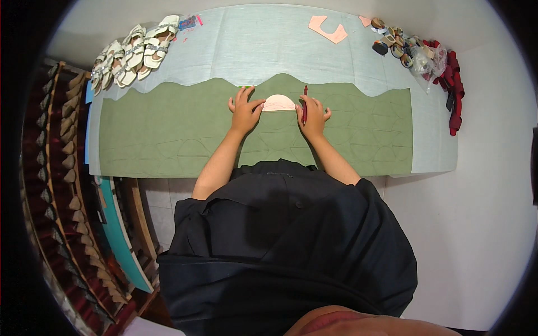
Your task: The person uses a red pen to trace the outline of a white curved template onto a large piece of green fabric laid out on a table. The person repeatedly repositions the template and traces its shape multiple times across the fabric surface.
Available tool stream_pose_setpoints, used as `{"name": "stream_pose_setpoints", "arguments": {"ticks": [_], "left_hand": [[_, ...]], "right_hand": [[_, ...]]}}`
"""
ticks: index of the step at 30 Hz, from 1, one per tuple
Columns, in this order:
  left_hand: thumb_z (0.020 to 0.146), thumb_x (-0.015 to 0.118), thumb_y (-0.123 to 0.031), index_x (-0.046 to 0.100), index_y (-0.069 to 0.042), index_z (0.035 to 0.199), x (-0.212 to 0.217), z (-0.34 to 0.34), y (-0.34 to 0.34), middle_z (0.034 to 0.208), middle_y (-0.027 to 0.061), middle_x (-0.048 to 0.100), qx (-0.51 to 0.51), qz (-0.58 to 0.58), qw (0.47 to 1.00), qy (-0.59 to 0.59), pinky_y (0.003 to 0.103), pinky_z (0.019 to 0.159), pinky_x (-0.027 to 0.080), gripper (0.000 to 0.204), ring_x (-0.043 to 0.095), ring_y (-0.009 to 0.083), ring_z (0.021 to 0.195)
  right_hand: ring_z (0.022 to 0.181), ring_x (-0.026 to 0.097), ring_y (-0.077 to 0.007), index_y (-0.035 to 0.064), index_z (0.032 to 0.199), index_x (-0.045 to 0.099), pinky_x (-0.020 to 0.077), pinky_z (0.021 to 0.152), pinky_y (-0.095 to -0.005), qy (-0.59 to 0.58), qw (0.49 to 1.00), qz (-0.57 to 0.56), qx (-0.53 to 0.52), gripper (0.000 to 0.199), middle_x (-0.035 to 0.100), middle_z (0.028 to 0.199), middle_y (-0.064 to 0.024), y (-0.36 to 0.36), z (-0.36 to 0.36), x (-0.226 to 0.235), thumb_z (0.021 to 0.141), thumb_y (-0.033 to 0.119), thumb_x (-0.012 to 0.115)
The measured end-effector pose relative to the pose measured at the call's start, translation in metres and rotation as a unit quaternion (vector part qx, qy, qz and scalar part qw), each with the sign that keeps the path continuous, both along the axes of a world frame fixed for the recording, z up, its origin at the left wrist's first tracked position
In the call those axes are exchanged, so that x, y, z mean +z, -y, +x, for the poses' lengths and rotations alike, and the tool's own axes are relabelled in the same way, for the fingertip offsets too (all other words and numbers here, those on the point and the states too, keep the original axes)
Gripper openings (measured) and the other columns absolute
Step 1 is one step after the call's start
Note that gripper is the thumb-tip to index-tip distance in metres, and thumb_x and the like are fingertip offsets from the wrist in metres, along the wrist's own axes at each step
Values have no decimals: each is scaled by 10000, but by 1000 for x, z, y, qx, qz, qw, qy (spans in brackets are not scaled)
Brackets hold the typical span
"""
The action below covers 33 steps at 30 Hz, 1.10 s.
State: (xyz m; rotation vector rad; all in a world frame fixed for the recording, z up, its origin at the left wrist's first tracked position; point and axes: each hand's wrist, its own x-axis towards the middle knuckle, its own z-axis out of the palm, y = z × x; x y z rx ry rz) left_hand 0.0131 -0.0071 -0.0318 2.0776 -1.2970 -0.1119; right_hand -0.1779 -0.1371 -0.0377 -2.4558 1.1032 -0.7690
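Observation:
A pale pink, half-round pattern piece lies on a sheet of olive-green material with a wavy far edge. Faint outlines are drawn over much of the sheet. My left hand rests at the left end of the pattern piece, its thumb against the edge and the other fingers spread on the sheet. A bit of bright green shows by those fingertips, too small to name. My right hand holds a dark red pen, roughly upright in the view, while its thumb side touches the piece's right end.
White sandals stand at the far left of the pale table cover. Pink cut pattern pieces lie at the back right. Small footwear samples, a clear plastic bag and red straps crowd the right corner. Racks stand at left.

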Motion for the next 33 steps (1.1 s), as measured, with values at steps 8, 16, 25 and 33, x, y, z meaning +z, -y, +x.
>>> {"name": "stream_pose_setpoints", "arguments": {"ticks": [8,16,25,33], "left_hand": [[862,654,-269,755,-228,975,-1,-1,0,1408,75,470,2,-3,1000,9,627,1061,91,156,302,304,1386],[860,657,-276,756,-233,977,-2,-1,0,1400,72,478,4,-9,1000,15,623,1059,92,159,305,307,1383],[856,661,-273,757,-230,975,-3,0,-1,1403,76,476,3,-7,1000,13,618,1057,97,159,301,309,1384],[877,631,-291,703,-251,1114,0,0,0,1415,71,464,29,-6,1000,-2,628,1058,100,251,303,313,1384]], "right_hand": [[1151,525,-217,181,1196,575,213,994,-587,-13,1000,8,-11,304,636,1117,2,0,0,1,900,238,616],[1147,532,-210,181,1193,574,211,991,-593,-7,1000,5,-19,311,635,1121,5,-2,1,4,890,229,630],[1148,531,-210,183,1198,573,205,991,-600,-13,1000,19,-16,315,635,1132,10,-2,1,5,892,234,625],[1124,541,-207,187,1199,579,205,983,-598,22,999,27,-20,295,638,1105,-3,-1,2,5,908,232,601]]}}
